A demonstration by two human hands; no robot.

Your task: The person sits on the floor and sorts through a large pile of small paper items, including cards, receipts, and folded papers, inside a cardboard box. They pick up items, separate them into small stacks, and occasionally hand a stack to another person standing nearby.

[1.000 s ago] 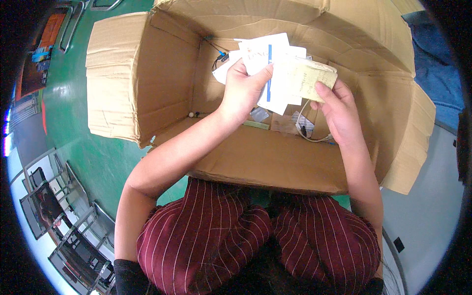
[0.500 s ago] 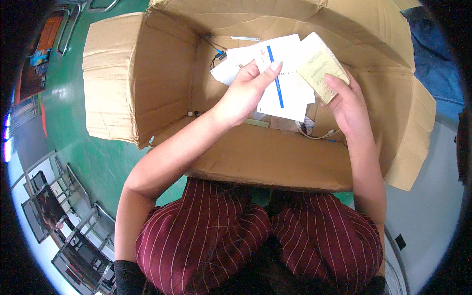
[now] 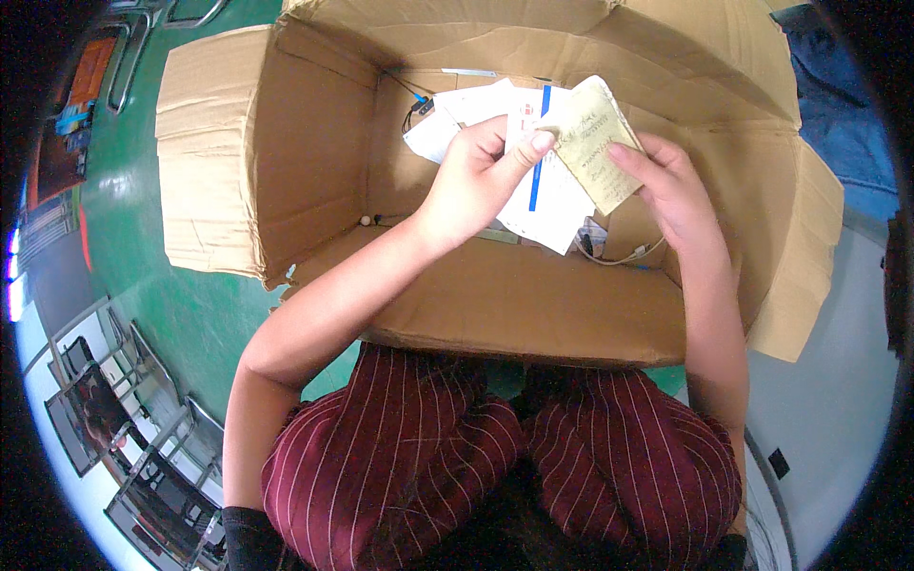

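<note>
Over an open cardboard box [image 3: 514, 309], my left hand [image 3: 476, 186] grips white papers [image 3: 547, 214], its thumb lying on top. The front sheet carries a blue stripe. My right hand [image 3: 674, 190] pinches a yellowish booklet [image 3: 600, 143] with worn edges and writing on its cover, thumb on its face. The booklet's left edge overlaps the papers, close to my left thumb. Another white sheet [image 3: 433, 133] shows behind my left hand. How many sheets the left hand holds is hidden.
Inside the box lie a black cable with a blue connector [image 3: 425, 102] and a pale cable [image 3: 624, 257]. Box flaps [image 3: 209, 147] stand out at the sides. My striped knees [image 3: 390, 457] are at the near wall. Metal-framed chairs [image 3: 143, 447] stand on the left.
My right hand has brought the booklet left and slightly down, so it overlaps the papers. The papers have tilted and closed up a little in my left hand.
</note>
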